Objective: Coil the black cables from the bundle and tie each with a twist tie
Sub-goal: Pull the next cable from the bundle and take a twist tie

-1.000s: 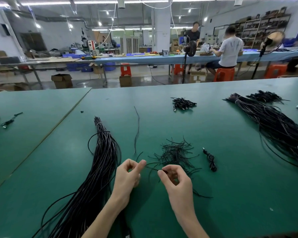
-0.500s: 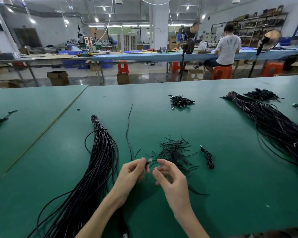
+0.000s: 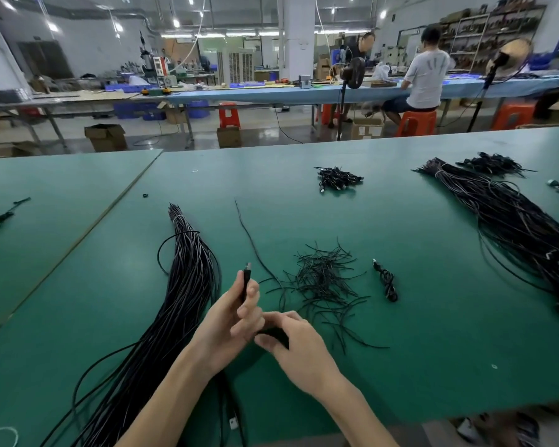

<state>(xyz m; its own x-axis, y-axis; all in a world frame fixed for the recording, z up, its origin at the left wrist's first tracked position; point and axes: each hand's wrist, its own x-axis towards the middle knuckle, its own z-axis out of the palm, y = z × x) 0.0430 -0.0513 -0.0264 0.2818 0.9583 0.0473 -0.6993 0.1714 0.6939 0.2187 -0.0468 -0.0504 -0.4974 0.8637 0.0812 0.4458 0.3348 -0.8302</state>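
Note:
A long bundle of black cables [image 3: 181, 298] lies on the green table [image 3: 433, 366], running from the near left toward the middle. My left hand [image 3: 229, 321] pinches one black cable just below its plug [image 3: 247, 271], which points up. My right hand [image 3: 291, 346] touches the left hand and grips the same cable lower down. A loose pile of black twist ties [image 3: 326, 282] lies just beyond my hands. One coiled, tied cable [image 3: 386, 280] rests to the right of that pile.
A single stray cable [image 3: 252, 243] lies between bundle and ties. A small heap of tied cables [image 3: 336, 179] sits farther back. A second large bundle [image 3: 513, 221] and another heap [image 3: 491, 162] fill the right side. Two people work at a far bench.
My hands have lifted a cable end off the table. The left hand now holds the plug upright, and the right hand has slid down against it.

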